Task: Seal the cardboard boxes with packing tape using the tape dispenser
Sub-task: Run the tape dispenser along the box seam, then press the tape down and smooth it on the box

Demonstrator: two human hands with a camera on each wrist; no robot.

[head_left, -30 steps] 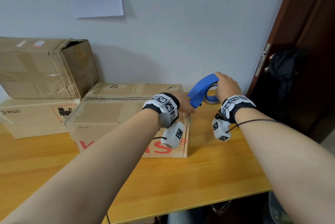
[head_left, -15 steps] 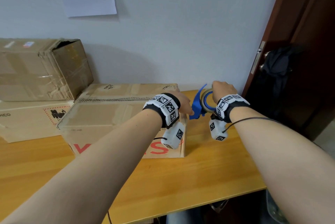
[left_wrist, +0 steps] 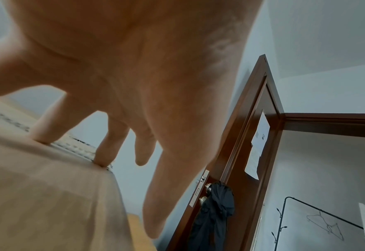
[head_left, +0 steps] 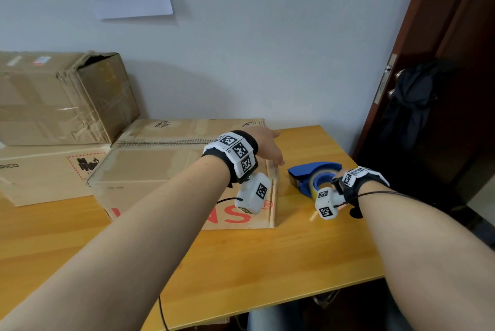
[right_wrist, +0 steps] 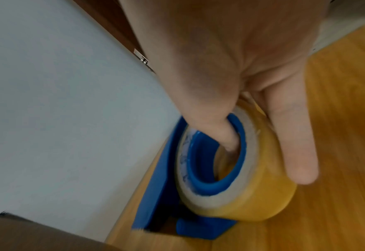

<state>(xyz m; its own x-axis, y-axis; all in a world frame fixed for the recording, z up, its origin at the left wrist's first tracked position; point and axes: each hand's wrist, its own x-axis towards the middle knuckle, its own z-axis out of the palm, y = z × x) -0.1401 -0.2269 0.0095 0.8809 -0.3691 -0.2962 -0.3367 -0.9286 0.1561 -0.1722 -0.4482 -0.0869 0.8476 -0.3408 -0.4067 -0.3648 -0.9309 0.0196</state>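
Observation:
The blue tape dispenser (head_left: 313,171) sits on the wooden table (head_left: 267,263) just right of the brown cardboard box (head_left: 166,167). My right hand (right_wrist: 230,59) holds it by the yellowish tape roll (right_wrist: 252,195), thumb inside the blue core and a finger along the outside. In the head view that hand is mostly hidden behind its wristband. My left hand (head_left: 267,146) lies open at the right end of the box top. Seen from the left wrist, its fingertips (left_wrist: 102,161) touch the box (left_wrist: 37,186) near the taped seam.
A dented cardboard box (head_left: 53,100) is stacked on a flat box (head_left: 40,172) at the back left. A dark wooden door (head_left: 455,36) with a black bag on its handle (head_left: 412,95) stands close to the right. The table's front edge is near me.
My right hand has lowered the dispenser from box-top height down onto the table beside the box. My left hand has left the dispenser's front and now rests on the box top.

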